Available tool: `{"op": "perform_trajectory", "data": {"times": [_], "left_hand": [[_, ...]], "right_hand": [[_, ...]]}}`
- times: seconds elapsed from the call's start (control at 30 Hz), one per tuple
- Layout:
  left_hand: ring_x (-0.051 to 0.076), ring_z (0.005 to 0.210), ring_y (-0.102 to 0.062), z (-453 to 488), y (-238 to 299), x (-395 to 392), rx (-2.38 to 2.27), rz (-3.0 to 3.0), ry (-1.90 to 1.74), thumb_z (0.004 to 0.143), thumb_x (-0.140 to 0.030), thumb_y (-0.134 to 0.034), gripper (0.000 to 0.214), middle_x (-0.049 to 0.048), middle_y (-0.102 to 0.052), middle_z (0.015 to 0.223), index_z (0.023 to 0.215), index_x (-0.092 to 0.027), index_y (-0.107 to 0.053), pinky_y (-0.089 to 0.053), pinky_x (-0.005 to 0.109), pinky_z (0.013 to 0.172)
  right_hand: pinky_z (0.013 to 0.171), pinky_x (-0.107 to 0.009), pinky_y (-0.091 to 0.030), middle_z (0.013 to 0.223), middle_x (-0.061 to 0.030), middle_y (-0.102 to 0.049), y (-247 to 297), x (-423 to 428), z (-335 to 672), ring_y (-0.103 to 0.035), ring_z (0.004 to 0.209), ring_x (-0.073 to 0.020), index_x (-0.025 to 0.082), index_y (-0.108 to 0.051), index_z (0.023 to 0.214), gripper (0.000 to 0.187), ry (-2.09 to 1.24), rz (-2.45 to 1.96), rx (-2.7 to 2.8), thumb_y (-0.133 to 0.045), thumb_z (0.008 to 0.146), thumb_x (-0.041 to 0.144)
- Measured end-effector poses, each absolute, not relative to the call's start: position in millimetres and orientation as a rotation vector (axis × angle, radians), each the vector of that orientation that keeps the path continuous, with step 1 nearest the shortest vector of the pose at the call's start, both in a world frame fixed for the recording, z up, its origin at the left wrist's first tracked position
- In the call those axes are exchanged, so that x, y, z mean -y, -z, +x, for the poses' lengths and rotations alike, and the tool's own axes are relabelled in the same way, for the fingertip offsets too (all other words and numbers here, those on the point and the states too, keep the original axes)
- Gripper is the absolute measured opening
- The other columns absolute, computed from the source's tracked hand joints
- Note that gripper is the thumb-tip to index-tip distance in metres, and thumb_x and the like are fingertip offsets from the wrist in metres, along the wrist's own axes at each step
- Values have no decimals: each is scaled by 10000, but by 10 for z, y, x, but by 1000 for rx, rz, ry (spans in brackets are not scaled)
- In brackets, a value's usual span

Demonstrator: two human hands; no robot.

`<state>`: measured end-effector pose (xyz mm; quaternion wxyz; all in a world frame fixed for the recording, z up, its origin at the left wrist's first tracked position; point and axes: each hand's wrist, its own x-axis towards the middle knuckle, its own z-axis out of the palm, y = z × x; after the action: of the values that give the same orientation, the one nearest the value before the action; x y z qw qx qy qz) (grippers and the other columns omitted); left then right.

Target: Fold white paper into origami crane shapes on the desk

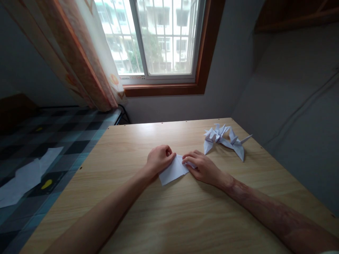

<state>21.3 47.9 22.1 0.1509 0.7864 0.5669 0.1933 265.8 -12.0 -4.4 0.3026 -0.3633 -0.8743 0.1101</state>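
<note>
A small folded sheet of white paper [172, 171] lies on the wooden table [127, 218], in the middle of the head view. Curled at its upper left edge, my left hand [160, 158] grips the paper between thumb and fingers. On the right side of the sheet, my right hand [201, 165] has its fingers closed over the paper's edge, with the thumb below. Part of the sheet's right end is hidden under those fingers. Several white paper cranes [222, 137] sit in a cluster beyond my right hand, apart from it.
To the left stands a bed with a checked cover [60, 123], and loose white paper sheets [29, 176] lie on it. A curtain [79, 53] hangs beside the barred window [166, 38]. A wooden shelf [296, 21] juts out at the upper right.
</note>
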Motion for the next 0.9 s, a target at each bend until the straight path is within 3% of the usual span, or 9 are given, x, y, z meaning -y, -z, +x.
{"op": "perform_trajectory", "data": {"times": [0.23, 0.37, 0.63, 0.9], "left_hand": [[180, 690, -637, 213, -181, -492, -1620, 2246, -631, 908, -397, -710, 213, 23, -771, 791, 788, -226, -752, -340, 285, 595], [181, 713, -642, 222, -201, -469, -1660, 2223, -588, 920, -371, -693, 198, 24, -771, 812, 801, -223, -748, -343, 292, 620], [191, 750, -666, 151, -296, -512, -1594, 2283, -488, 923, -368, -668, 192, 35, -786, 860, 826, -222, -746, -370, 291, 643], [198, 790, -696, -135, -479, -736, -1154, 2245, -283, 916, -363, -627, 248, 55, -781, 927, 1030, -206, -781, -474, 257, 652]], "right_hand": [[1016, -451, -563, 1251, -99, -751, 51, 120, 2659, -657, 1155, -289, 249, -722, 1161, 181, -281, -952, 2326, -618, 1042, 161], [1025, -462, -560, 1285, -110, -746, 32, 141, 2655, -668, 1168, -296, 241, -723, 1168, 143, -251, -953, 2339, -681, 1031, 241], [1141, -536, -496, 1467, -154, -702, -34, 202, 2636, -633, 1330, -369, 214, -707, 1218, 459, -172, -955, 2422, -841, 906, 523], [1048, -511, -528, 1406, -158, -746, -66, 184, 2651, -690, 1210, -346, 202, -699, 1227, 355, -84, -998, 2458, -731, 1002, 474]]}}
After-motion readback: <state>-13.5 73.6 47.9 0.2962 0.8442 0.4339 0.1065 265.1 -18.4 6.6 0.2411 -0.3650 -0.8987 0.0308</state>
